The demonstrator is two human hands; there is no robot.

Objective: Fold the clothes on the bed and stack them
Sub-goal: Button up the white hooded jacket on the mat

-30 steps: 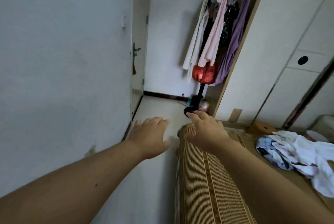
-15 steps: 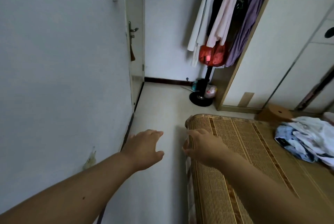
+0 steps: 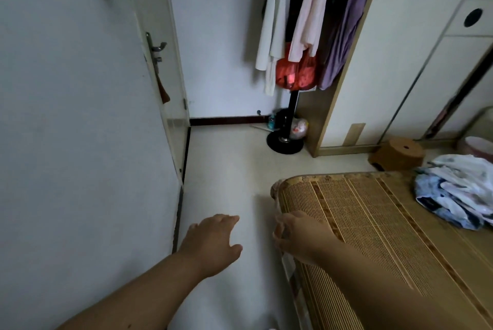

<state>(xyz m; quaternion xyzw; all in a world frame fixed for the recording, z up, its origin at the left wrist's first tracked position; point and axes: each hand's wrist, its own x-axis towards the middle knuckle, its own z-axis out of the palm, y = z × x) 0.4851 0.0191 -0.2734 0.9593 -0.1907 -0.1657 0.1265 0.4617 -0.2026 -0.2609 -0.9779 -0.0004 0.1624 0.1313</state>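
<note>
Pale floor (image 3: pixel 226 169) runs beside a white wall (image 3: pixel 66 116). Left hand (image 3: pixel 210 243) hovers over it, grip released, holding nothing. Right hand (image 3: pixel 304 236) has its grip curled on the left edge of the woven bed mat (image 3: pixel 373 223). Crumpled clothes (image 3: pixel 458 191) lie on the mat's far right, well apart.

Left hand (image 3: pixel 210 241), right hand (image 3: pixel 301 236): two. Bed mat (image 3: pixel 373 223): one. Clothes pile (image 3: pixel 458 191): one.

Coat stand (image 3: pixel 293 105), wardrobe (image 3: pixel 405 68), door (image 3: pixel 157 36).
</note>
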